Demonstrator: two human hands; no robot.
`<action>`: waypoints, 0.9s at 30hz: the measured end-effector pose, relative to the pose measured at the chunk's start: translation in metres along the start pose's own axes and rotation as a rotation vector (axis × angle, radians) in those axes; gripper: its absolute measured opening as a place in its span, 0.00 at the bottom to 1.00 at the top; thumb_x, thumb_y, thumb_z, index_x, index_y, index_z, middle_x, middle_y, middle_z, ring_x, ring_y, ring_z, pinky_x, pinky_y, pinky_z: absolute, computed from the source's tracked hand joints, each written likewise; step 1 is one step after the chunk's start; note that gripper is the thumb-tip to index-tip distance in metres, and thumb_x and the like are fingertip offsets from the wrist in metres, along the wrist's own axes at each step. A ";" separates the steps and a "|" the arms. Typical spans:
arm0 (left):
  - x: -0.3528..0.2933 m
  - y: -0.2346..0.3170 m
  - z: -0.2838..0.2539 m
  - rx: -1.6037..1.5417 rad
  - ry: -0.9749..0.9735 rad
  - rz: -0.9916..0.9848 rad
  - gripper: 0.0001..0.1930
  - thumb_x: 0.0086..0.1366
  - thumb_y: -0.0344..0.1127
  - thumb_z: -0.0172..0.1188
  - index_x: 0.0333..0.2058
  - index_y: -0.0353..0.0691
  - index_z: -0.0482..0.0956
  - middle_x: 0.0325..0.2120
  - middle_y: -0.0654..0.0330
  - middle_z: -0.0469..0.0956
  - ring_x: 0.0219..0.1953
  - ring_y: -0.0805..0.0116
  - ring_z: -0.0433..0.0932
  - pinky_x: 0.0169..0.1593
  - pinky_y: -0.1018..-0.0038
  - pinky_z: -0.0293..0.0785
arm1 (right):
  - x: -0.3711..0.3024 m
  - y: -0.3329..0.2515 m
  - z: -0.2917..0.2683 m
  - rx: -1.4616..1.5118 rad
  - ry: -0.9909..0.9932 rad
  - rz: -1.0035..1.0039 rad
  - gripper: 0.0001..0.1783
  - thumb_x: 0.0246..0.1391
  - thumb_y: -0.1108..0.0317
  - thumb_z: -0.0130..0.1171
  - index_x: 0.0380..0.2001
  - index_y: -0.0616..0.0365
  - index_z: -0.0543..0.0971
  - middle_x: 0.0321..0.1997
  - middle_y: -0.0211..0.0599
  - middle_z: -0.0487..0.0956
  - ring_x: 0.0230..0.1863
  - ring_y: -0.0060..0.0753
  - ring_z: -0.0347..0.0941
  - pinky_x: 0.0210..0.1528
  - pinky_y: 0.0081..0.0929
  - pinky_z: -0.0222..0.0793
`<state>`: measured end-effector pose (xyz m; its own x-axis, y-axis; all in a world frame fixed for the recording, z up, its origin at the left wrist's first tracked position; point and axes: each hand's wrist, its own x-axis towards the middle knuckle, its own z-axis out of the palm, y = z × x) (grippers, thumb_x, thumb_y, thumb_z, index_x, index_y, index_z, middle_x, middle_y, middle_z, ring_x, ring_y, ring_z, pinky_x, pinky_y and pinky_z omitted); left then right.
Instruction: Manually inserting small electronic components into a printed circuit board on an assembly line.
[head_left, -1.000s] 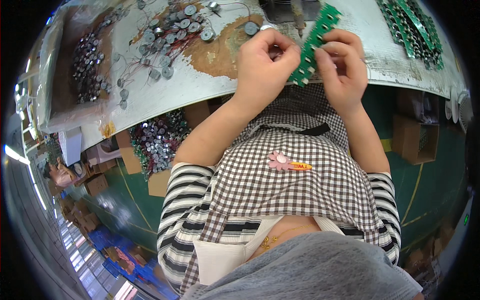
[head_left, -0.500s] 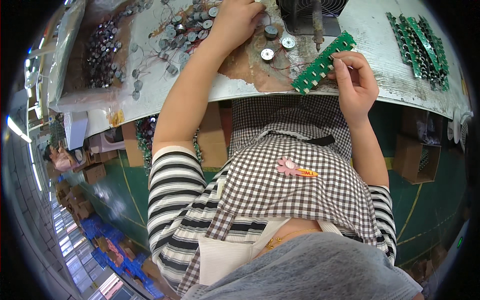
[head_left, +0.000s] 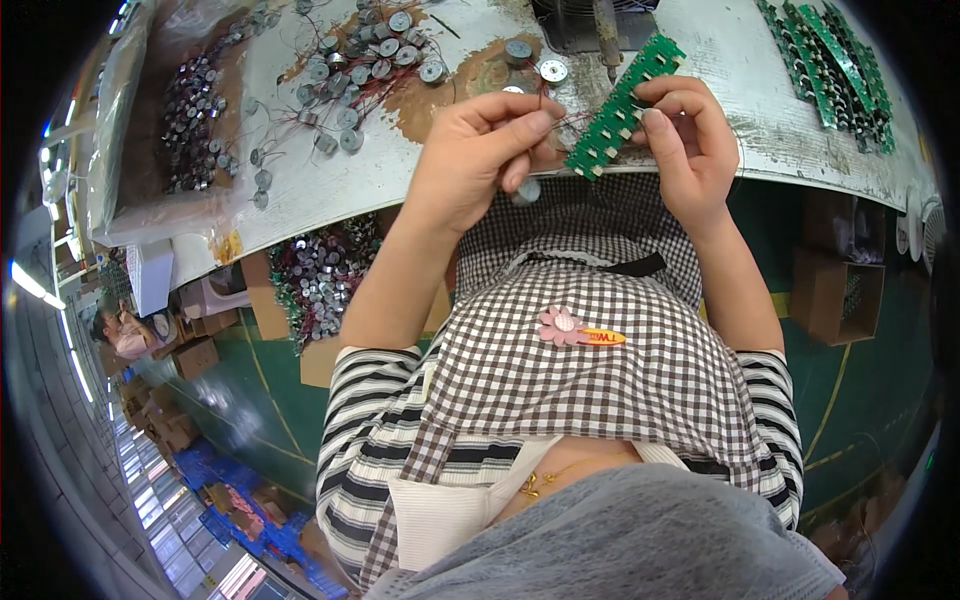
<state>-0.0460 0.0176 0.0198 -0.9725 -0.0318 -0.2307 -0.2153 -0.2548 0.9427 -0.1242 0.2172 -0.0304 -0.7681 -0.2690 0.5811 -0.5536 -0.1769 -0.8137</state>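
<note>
My right hand (head_left: 692, 150) grips a long green circuit board (head_left: 620, 112) by its right side, between thumb and fingers. The board slants over the table's front edge, with small pale connectors along it. My left hand (head_left: 488, 150) is closed in a pinch on the thin wires of a small round motor (head_left: 525, 191), which dangles below the fingers. The wires reach toward the board's left side; whether their ends touch it I cannot tell. Just above the board a soldering iron (head_left: 608, 40) points down. Other silver motors (head_left: 552, 71) lie behind my left hand.
Heaped motors with red wires (head_left: 380, 60) cover the table's left middle. A plastic-lined box of motors (head_left: 195, 130) stands farther left. Several finished-looking boards (head_left: 835, 75) lie at right. A dark fan unit (head_left: 570, 25) sits at the back. Below the table stand cardboard boxes (head_left: 838, 295).
My left hand has come back from the motor heap toward the board, now with a motor hanging by its wires. The board, in my right hand, has shifted slightly up and left.
</note>
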 end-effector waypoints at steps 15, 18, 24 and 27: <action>0.011 -0.013 0.026 0.058 0.136 0.115 0.08 0.60 0.31 0.62 0.35 0.33 0.79 0.20 0.64 0.76 0.17 0.85 0.65 0.20 0.86 0.61 | 0.000 -0.004 0.002 -0.171 -0.013 -0.113 0.04 0.48 0.80 0.60 0.28 0.65 0.75 0.38 0.40 0.77 0.28 0.21 0.75 0.25 0.15 0.73; 0.011 -0.010 0.028 0.080 0.156 0.163 0.08 0.58 0.30 0.63 0.35 0.33 0.79 0.21 0.64 0.76 0.18 0.85 0.66 0.21 0.85 0.62 | 0.001 -0.005 0.003 -0.175 -0.023 -0.121 0.04 0.48 0.80 0.60 0.28 0.65 0.75 0.38 0.40 0.77 0.27 0.21 0.75 0.25 0.15 0.73; 0.026 -0.027 0.025 0.527 0.157 0.572 0.06 0.59 0.29 0.62 0.33 0.33 0.77 0.21 0.67 0.75 0.19 0.86 0.66 0.20 0.86 0.58 | 0.005 -0.008 0.006 -0.210 -0.036 -0.150 0.05 0.47 0.80 0.60 0.28 0.66 0.75 0.38 0.40 0.77 0.26 0.21 0.75 0.24 0.14 0.72; 0.024 -0.012 0.036 0.376 0.185 0.232 0.06 0.56 0.30 0.61 0.27 0.31 0.76 0.21 0.65 0.76 0.20 0.84 0.69 0.24 0.84 0.65 | 0.007 -0.006 0.004 -0.215 -0.024 -0.160 0.05 0.47 0.81 0.61 0.28 0.66 0.75 0.39 0.40 0.76 0.26 0.21 0.75 0.23 0.14 0.72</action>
<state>-0.0704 0.0548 0.0116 -0.9738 -0.2271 -0.0104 -0.0445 0.1454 0.9884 -0.1245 0.2126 -0.0213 -0.6587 -0.2767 0.6997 -0.7251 -0.0150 -0.6885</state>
